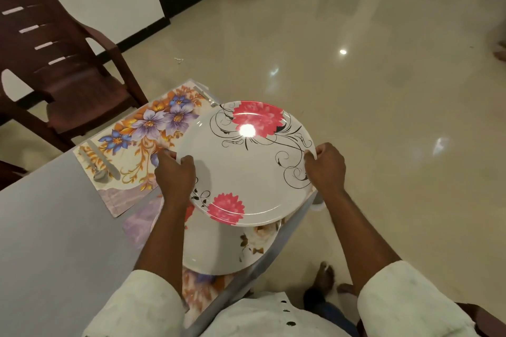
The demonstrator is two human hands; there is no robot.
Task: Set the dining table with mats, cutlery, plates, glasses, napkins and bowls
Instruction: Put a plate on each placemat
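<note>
Both hands, left hand [175, 172] and right hand [325, 167], grip opposite rims of a flowered plate [246, 164], which wants lowering level onto the far mat [153, 128], between its cutlery.

Held plate [246, 164] hides much of lower plate [219, 249] beneath

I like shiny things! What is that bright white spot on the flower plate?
Head view: it is glare, a lamp reflected on the glossy plate near its big pink flower; like spots shine on the polished floor. Both hands, left and right, hold the plate.
</note>
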